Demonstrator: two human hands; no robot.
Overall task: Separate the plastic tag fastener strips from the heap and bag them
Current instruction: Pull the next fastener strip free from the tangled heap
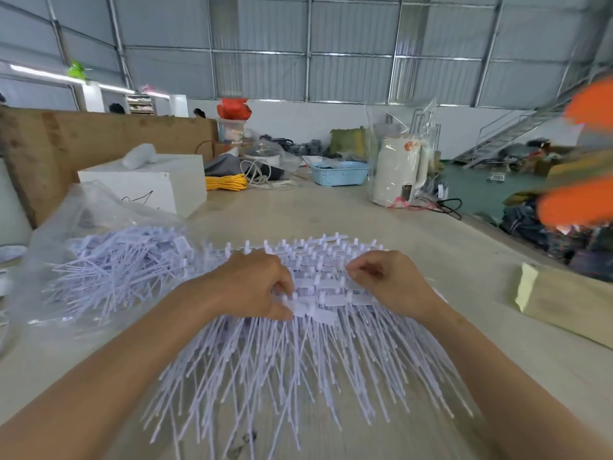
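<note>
Two bare hands work at the middle of a pale table, both resting on a wide heap of white fastener strips whose thin tails fan out toward the person. The left hand has its fingers curled, and its grip pinches one of the flat white tag heads at the near edge of the heap's top rows. The right hand also has curled fingers, thumb and forefinger drawn narrow together over the tag heads on the heap's right side; whether they actually hold a strip cannot be told. The two hands are near each other but apart, with rows of tag heads between them.

To the left, a clear plastic bag lies on the table, touching the heap's left edge, with a loose pile of bagged strips inside it. Behind the bag stands a white box. Farther back are a yellow cord coil, a blue basket and a white kettle wrapped in clear plastic. A brown cardboard piece lies at the right edge.
</note>
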